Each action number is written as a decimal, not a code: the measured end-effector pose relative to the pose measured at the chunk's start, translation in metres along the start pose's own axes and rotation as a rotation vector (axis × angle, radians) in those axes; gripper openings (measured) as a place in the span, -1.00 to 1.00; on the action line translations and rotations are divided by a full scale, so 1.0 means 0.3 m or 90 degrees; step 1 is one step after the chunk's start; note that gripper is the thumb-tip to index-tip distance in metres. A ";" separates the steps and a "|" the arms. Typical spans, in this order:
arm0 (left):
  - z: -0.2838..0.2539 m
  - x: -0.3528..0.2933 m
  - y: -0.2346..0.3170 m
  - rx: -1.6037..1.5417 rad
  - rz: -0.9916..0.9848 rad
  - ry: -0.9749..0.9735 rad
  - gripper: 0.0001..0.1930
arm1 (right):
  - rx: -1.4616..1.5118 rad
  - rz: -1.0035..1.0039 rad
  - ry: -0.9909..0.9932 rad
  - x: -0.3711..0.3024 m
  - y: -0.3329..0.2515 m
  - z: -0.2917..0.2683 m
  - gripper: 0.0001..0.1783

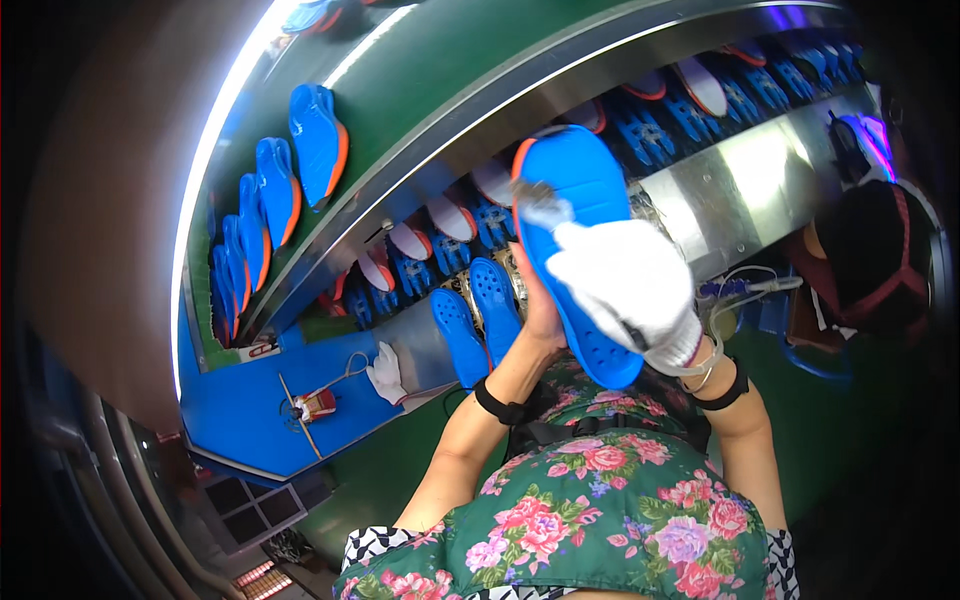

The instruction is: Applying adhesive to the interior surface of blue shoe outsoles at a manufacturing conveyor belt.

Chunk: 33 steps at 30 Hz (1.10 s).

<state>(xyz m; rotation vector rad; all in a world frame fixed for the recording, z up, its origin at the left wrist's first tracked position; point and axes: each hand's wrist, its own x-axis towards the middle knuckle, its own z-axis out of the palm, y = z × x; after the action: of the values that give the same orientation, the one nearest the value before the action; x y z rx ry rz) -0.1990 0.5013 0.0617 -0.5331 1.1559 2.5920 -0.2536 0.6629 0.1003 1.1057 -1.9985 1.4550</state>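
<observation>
A large blue shoe sole (pixel 590 180) with an orange-red edge and small holes at its near end is held up before me. My left hand (pixel 541 310) is bare and closed along the sole's left side, its fingers partly hidden behind it. Over the sole's face is my right hand (pixel 630 285), in a white glove, closed on a small brush (pixel 543 205) whose blurred dark tip is on the blue surface. Two more blue soles with holes, a left one (pixel 458 335) and a right one (pixel 494 305), lie on the metal ledge beyond my left forearm.
Several blue soles with orange sides (pixel 318 150) line the green belt (pixel 420 70) at far left. Below the metal rail, pale-bottomed shoe parts (pixel 450 218) and blue pieces (pixel 640 135) stand in a row. A blue table (pixel 240 410) carries a white glove (pixel 385 375). Another person (pixel 870 250) is at right.
</observation>
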 end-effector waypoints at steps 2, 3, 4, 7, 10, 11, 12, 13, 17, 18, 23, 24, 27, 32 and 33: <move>-0.110 0.018 -0.042 -0.223 0.024 -0.152 0.11 | 0.131 -0.020 -0.016 0.020 -0.008 -0.008 -0.62; -0.074 0.000 -0.010 0.093 0.077 0.027 0.10 | 0.199 0.000 -0.016 0.030 0.001 -0.030 -0.61; -0.032 0.001 0.009 0.088 0.095 0.023 0.09 | 0.174 0.034 0.027 0.020 0.020 -0.031 -0.62; -0.048 0.017 0.009 0.039 0.100 0.017 0.05 | 0.228 0.129 0.086 0.005 0.020 -0.034 -0.68; -0.205 0.034 -0.038 -0.041 0.016 -0.019 0.05 | 0.151 0.000 0.028 -0.032 0.000 0.017 -0.69; -0.367 0.048 -0.149 -0.171 0.264 -0.169 0.07 | 0.135 -0.034 0.013 -0.012 -0.041 0.006 -0.67; -0.329 0.069 -0.137 -0.080 0.187 -0.079 0.06 | 0.180 -0.017 0.024 -0.007 -0.030 -0.025 -0.67; -0.272 0.063 -0.096 0.015 0.122 0.022 0.05 | 0.242 -0.006 0.032 -0.010 -0.012 -0.029 -0.67; -0.033 0.022 0.017 0.043 0.126 0.046 0.04 | 0.181 0.085 0.075 -0.031 0.023 -0.056 -0.71; -0.058 0.024 0.012 0.099 0.131 0.089 0.04 | 0.156 0.040 0.065 -0.057 0.011 -0.016 -0.72; -0.134 0.039 0.009 0.051 0.098 -0.039 0.11 | 0.336 0.089 0.036 -0.059 0.024 -0.050 -0.74; -0.085 0.041 0.034 0.065 0.084 0.038 0.16 | 0.257 0.126 0.055 -0.051 0.013 -0.068 -0.76; -0.008 0.043 0.051 0.061 0.117 0.070 0.24 | 0.089 0.002 0.013 -0.049 -0.017 -0.079 -0.70; 0.002 0.082 0.052 -0.168 0.038 -0.232 0.33 | 0.261 0.047 0.017 -0.077 -0.019 -0.051 -0.71; 0.021 0.073 0.058 -0.143 0.061 -0.167 0.29 | 0.317 0.079 0.035 -0.078 0.001 -0.057 -0.72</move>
<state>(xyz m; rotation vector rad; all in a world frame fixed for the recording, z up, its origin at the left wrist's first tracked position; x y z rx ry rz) -0.2265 0.4966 0.0678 -0.1735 0.8326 2.7878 -0.2419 0.6870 0.0893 1.1250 -1.7370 2.0985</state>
